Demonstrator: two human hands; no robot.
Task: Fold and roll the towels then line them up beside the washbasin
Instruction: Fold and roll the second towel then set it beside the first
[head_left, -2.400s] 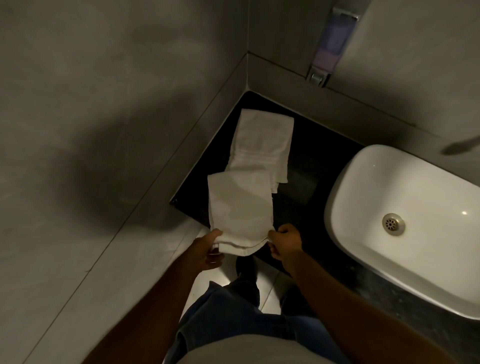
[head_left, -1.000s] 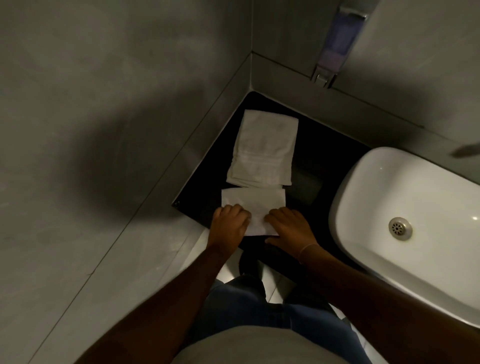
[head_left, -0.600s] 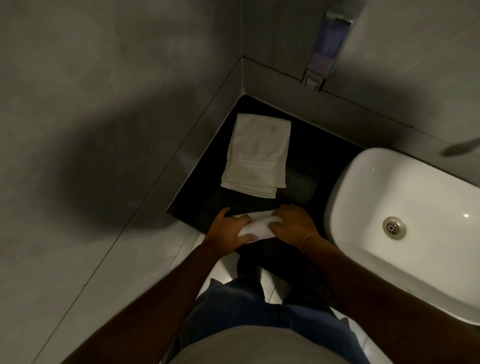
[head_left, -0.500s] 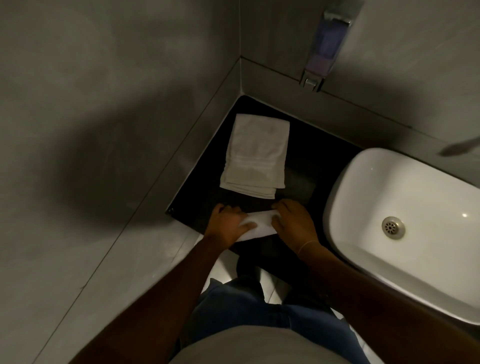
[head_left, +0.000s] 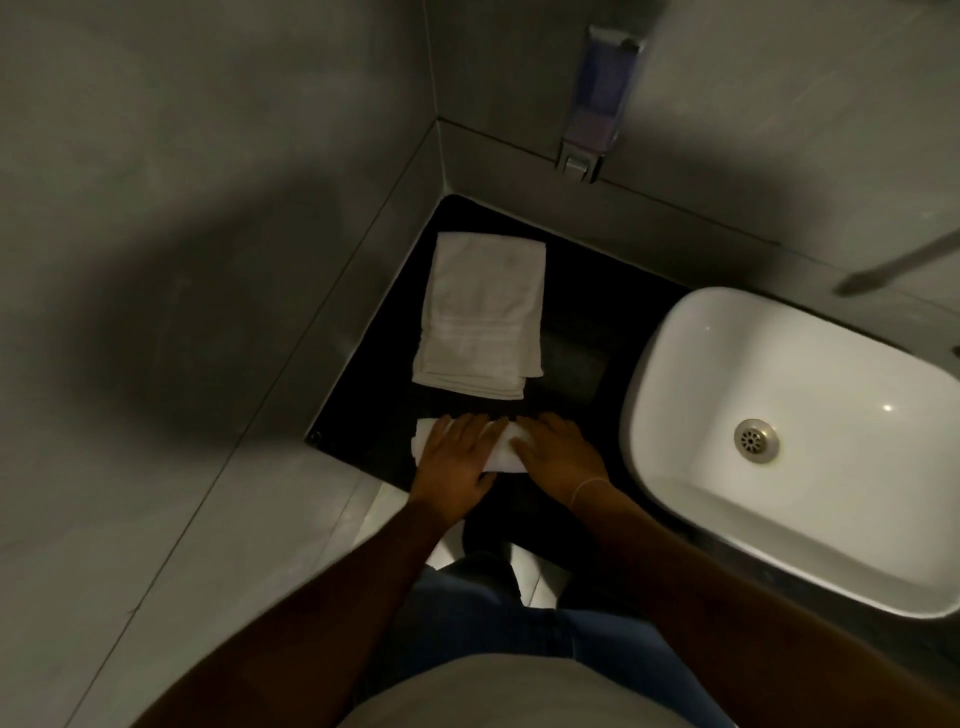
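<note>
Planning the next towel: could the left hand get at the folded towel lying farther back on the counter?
Probably yes. The folded towel lies just beyond the left hand, with only bare black counter between; the hand would first have to leave the rolled towel.

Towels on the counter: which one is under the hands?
The small white towel at the counter's front edge; the larger folded towel behind lies untouched.

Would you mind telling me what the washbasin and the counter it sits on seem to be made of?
The washbasin looks like glazed white ceramic: smooth, with small bright glints. The counter appears to be polished black stone or similar, faintly reflective; the dim light leaves this open.
</note>
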